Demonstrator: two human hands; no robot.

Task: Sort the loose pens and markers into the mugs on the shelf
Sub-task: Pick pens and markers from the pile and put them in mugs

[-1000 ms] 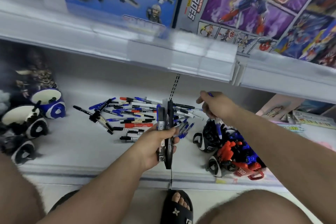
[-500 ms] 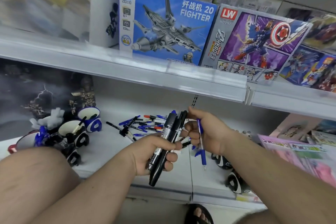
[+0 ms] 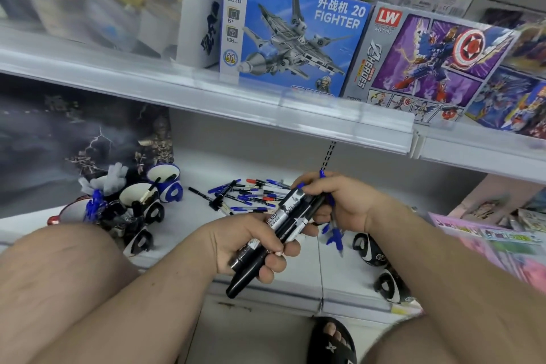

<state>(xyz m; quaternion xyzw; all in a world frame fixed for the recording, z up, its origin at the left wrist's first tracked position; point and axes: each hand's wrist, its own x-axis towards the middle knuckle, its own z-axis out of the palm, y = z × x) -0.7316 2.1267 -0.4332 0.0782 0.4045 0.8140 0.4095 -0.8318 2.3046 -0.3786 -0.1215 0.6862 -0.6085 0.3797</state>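
Head view showed the left hand [image 3: 248, 242] curled round a bundle of black markers [image 3: 283, 224], tilted up to the right above the shelf [image 3: 189, 224] edge. The right hand [image 3: 339, 204] pinched blue pens [image 3: 334, 233] and touched the markers' upper ends. Loose pens [image 3: 251, 195] lay on the shelf behind. Mugs [image 3: 141, 201] stood left, holding some pens.

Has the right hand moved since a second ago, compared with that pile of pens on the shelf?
Yes. The right hand has come off the pen pile, toward the person.
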